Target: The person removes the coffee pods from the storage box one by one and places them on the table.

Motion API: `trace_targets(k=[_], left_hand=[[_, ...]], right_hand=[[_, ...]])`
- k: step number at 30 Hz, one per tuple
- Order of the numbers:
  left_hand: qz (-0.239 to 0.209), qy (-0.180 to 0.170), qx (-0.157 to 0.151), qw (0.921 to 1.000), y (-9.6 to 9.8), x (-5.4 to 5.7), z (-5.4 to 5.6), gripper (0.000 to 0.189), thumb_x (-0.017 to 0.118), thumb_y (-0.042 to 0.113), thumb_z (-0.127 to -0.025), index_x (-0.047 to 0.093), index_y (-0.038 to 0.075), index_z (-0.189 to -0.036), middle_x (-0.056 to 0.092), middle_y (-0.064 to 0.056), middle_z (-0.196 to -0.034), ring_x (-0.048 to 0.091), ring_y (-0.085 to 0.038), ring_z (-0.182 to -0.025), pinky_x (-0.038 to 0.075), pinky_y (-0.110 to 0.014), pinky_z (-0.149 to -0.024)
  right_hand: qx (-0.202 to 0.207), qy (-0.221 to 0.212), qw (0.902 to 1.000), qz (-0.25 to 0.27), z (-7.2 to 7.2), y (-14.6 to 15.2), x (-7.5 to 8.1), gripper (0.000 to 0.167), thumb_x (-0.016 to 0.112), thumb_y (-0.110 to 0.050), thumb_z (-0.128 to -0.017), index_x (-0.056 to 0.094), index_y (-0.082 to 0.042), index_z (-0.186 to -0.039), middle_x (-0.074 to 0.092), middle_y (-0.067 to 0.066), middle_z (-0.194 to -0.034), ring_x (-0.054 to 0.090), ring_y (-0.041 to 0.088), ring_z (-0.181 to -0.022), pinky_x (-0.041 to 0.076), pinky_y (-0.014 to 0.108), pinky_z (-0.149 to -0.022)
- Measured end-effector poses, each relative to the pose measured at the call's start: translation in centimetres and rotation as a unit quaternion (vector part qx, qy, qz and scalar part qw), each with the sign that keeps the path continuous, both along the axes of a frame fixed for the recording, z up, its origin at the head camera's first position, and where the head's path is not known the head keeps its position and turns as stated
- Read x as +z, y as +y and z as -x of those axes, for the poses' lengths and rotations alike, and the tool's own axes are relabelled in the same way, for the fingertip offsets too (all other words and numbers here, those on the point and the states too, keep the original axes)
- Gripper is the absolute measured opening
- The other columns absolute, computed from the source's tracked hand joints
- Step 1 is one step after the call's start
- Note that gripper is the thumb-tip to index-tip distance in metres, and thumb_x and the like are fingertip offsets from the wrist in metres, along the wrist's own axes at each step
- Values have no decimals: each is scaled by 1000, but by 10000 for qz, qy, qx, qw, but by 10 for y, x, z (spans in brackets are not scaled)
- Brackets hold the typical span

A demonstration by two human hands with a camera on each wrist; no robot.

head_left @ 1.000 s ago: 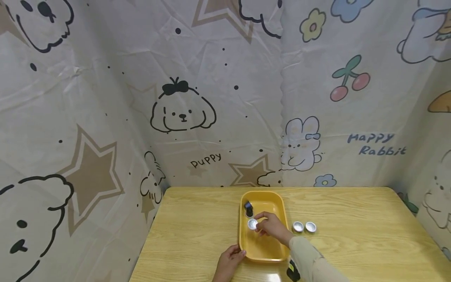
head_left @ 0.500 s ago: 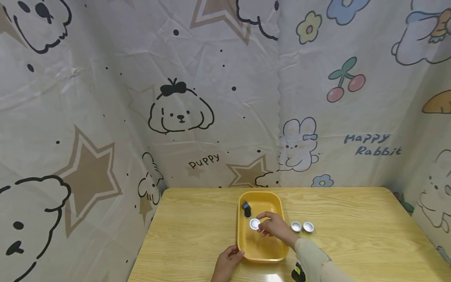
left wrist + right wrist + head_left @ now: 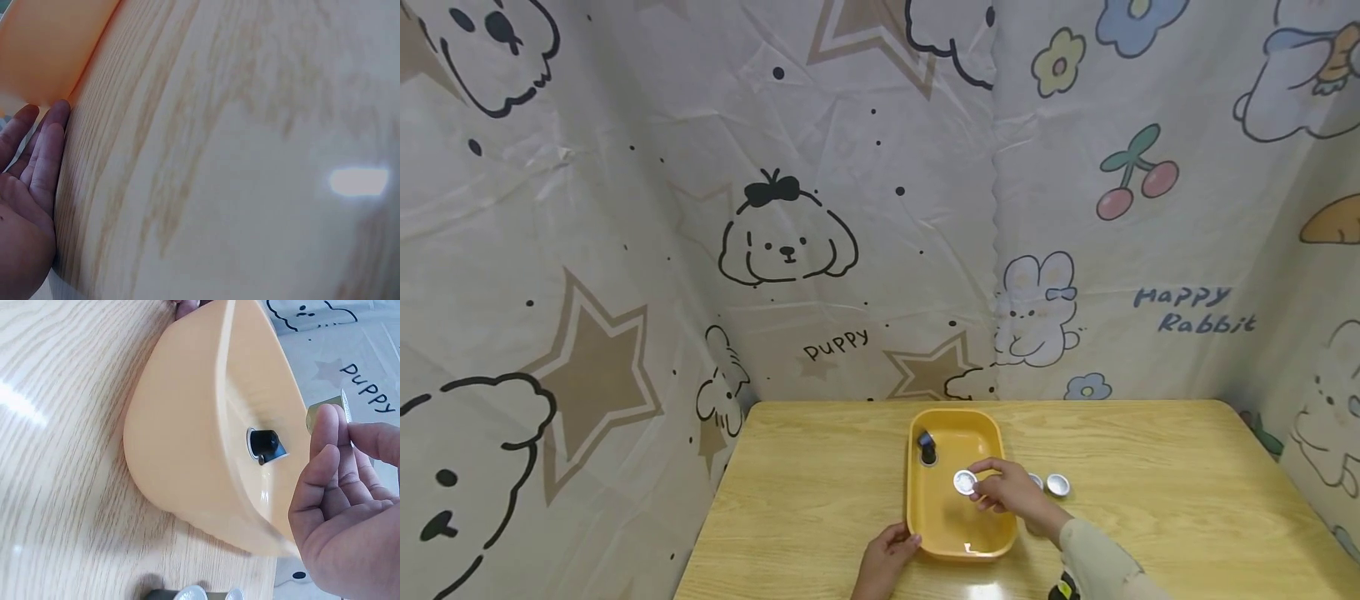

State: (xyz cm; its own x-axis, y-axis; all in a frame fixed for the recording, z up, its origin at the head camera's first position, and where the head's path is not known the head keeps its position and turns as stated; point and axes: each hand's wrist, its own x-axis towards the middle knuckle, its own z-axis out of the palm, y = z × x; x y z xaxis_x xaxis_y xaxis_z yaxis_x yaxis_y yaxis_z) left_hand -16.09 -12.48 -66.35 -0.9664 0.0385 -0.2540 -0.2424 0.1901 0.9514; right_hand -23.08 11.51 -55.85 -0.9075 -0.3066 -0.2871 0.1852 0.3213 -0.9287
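My right hand (image 3: 1009, 490) pinches a gold-green coffee capsule (image 3: 325, 412) between thumb and fingers, above the right part of the yellow tray (image 3: 955, 533). Its silver lid faces up toward the head camera. Inside the tray, near the left wall, a black capsule (image 3: 262, 444) and a dark blue capsule (image 3: 924, 437) lie against each other. My left hand (image 3: 883, 560) rests at the tray's near left corner. In the left wrist view its fingers (image 3: 53, 140) are fairly straight, with their tips against the tray's outer wall.
Right of the tray, two more capsules stand on the wooden table (image 3: 805, 483), silver lids up. One capsule (image 3: 1057, 485) shows fully; the other (image 3: 1036, 481) is partly hidden by my right hand. A printed curtain (image 3: 820, 167) rises behind the table.
My right hand has moved right with the capsule, from near the two capsules in the tray toward its right wall. My left hand stays at the tray's corner.
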Motion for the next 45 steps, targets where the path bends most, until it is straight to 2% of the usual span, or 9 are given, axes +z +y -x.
trace_targets(k=[10,15,20,26,31,40,45], left_hand=[[21,-13,-41,10000,-2,0,-4,59,66,42,-90,57,-3,-126,67,-8,-111,65,-20,-98,54,-35,-82],[-42,117,-88,9999,-1,3,-4,57,65,41,-91,57,-4,-126,66,-7,-109,64,-16,-96,53,-29,-79],[-62,169,-84,9998,0,4,-4,55,65,38,-91,57,-4,-126,67,-8,-110,63,-15,-95,51,-24,-76],[-64,90,-38,9999,-1,3,-4,59,66,41,-90,56,-3,-128,66,-11,-117,63,-18,-99,53,-27,-80],[-188,145,-38,9997,-1,2,-5,57,65,38,-91,55,-4,-129,65,-15,-120,64,-20,-101,53,-27,-81],[-65,46,-41,10000,-1,-2,-4,56,67,41,-90,59,-1,-126,67,-6,-110,63,-16,-98,51,-30,-81],[-163,36,-53,9998,-1,-3,-2,57,67,41,-90,58,-2,-126,67,-6,-110,62,-15,-98,51,-27,-80]], right_hand=[[-75,-111,9998,162,-7,19,10,40,59,-11,-89,52,5,-125,73,5,-84,66,12,-69,48,27,-60],[-170,-71,9997,146,-8,29,13,40,58,-11,-90,53,5,-126,73,6,-86,66,12,-69,49,27,-59],[-269,-106,9995,124,-7,41,10,40,57,-12,-91,52,6,-127,73,9,-90,66,13,-70,50,26,-59],[-235,-201,9992,235,-8,56,5,43,56,-15,-94,49,7,-130,73,8,-92,67,12,-72,51,25,-60],[-425,-238,9984,275,-11,66,4,43,57,-16,-94,50,6,-130,73,7,-91,66,12,-73,51,24,-61],[-587,-327,9974,264,-18,86,-3,46,56,-16,-94,45,8,-132,72,2,-89,66,9,-72,49,24,-60],[-772,-314,9965,-18,-21,99,-8,47,56,-17,-94,45,7,-133,72,2,-90,66,11,-73,49,26,-61]])
